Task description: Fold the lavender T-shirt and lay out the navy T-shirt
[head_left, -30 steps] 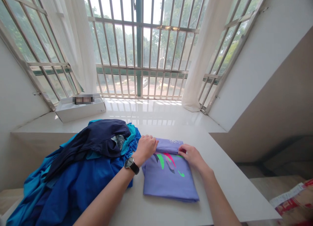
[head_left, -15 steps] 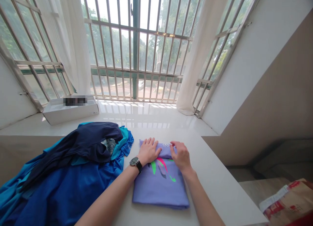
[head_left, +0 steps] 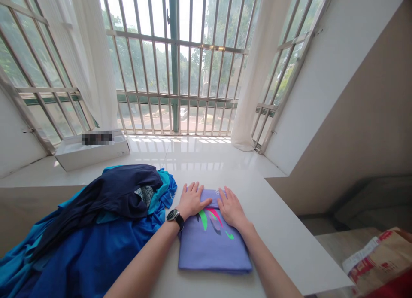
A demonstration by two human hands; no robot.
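From the head camera, a folded lavender T-shirt (head_left: pixel 212 244) lies on the white counter (head_left: pixel 289 233), just right of a heap of blue clothes (head_left: pixel 86 242). The left hand (head_left: pixel 192 200) and right hand (head_left: pixel 231 209) rest open and flat on its far part, gripping nothing. Farther off, a white box (head_left: pixel 92 152) sits on the glossy sill (head_left: pixel 193 150), before barred windows (head_left: pixel 174 66) and sheer curtains (head_left: pixel 257 66).

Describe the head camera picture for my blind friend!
The left hand and right hand rest on a folded purple shirt with green and pink marks. It lies on a white counter beside heaped blue clothes, before a barred window.
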